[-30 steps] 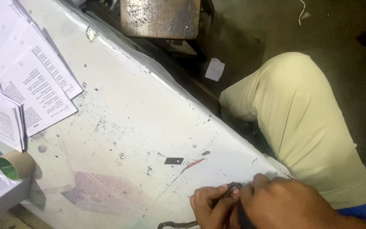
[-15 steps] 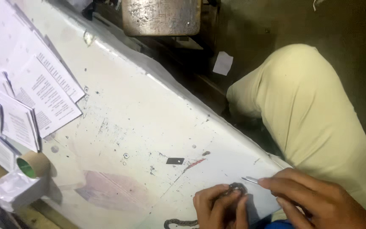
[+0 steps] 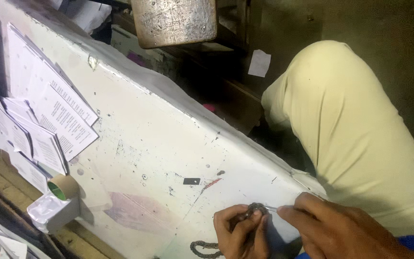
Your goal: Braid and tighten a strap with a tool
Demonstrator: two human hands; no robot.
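My left hand [image 3: 239, 235] pinches a small dark ring of chain [image 3: 255, 209] against the white table top [image 3: 149, 139] near its front edge. The rest of the dark chain [image 3: 202, 248] trails on the table to the left of that hand. My right hand [image 3: 331, 228] is just to the right, its fingers closed on a thin metal tool [image 3: 270, 208] whose tip touches the chain ring. The tool's kind is too small to tell.
Printed paper sheets [image 3: 49, 120] lie stacked at the table's left. A tape roll [image 3: 63, 186] and a small white box [image 3: 53, 213] sit below them. A tiny black square [image 3: 191, 181] lies mid-table. My beige-trousered knee [image 3: 350, 129] is at right, a worn metal block [image 3: 173, 19] at top.
My right hand has drawn back to the right from over my left hand, so the thin tool now shows. My head view has shifted slightly.
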